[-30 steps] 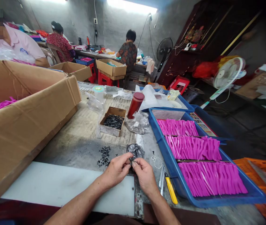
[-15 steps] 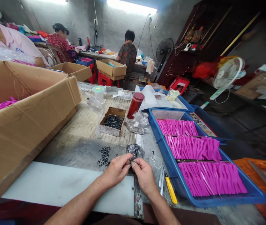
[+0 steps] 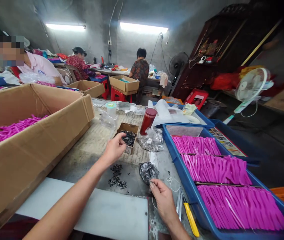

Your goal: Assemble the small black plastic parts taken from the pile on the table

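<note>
My left hand [image 3: 114, 148] is at the near-left edge of a small cardboard box [image 3: 128, 150] of small black parts [image 3: 129, 137]. Its index finger and thumb are apart, with nothing visible between them. My right hand [image 3: 162, 197] is pinched closed just below a crumpled dark plastic bag [image 3: 149, 171]; whatever its fingertips hold is too small to make out. Between the hands and the white board [image 3: 111, 208], loose black pieces [image 3: 116, 176] lie scattered on the table.
A large carton [image 3: 31, 160] of pink strips stands left. On the right is a blue tray [image 3: 194, 200] with rows of pink strips. A yellow-handled tool [image 3: 191, 220], a red flask [image 3: 148, 121] and a clear bag of metal bits [image 3: 152, 140] are nearby. Several people sit behind.
My left hand has left my right hand and moved forward to the small box. My right hand stays pinched near the dark bag. The view has tilted up slightly.
</note>
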Motion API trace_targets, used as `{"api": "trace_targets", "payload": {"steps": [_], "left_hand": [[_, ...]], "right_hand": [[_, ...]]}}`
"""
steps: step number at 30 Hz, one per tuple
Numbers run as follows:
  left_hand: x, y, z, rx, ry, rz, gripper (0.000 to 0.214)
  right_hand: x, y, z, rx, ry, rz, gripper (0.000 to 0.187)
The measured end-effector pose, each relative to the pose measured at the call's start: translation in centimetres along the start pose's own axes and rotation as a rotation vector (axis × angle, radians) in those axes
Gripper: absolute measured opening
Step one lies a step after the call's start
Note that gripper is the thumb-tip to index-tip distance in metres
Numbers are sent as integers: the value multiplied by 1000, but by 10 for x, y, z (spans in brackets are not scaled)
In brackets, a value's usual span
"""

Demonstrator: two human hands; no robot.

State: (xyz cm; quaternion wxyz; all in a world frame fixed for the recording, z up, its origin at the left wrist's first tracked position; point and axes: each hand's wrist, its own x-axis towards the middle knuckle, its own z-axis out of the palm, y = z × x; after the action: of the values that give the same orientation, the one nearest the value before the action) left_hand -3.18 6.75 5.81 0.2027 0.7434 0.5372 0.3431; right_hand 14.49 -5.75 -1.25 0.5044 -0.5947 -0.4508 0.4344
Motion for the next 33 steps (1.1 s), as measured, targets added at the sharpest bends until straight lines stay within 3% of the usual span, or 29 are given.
{"api": "trace_targets", "payload": {"steps": [4, 7, 12, 16, 19, 24, 33], "left_hand": [[42, -10, -4, 259, -1, 30, 38], [47, -9, -4, 299, -26, 60, 37], [7, 0, -1, 284, -122, 159, 21], [-34, -4, 13, 317, -396, 198, 13], [-51, -11, 27, 383, -498, 159, 12], [-57, -14, 40, 448, -548, 159, 13], [-57, -8, 41, 488, -539, 205, 19]], "right_hand": [[-2, -2, -1, 2, 5, -6, 20], [-4, -2, -4, 8, 16, -15, 21], [-4, 3, -12, 31, 28, 8, 21], [-2, 6, -12, 43, 22, 31, 19], [-2, 4, -10, 38, 15, 39, 18], [-4, -1, -10, 39, 13, 38, 18], [8, 3, -17, -76, 59, -40, 19]]}}
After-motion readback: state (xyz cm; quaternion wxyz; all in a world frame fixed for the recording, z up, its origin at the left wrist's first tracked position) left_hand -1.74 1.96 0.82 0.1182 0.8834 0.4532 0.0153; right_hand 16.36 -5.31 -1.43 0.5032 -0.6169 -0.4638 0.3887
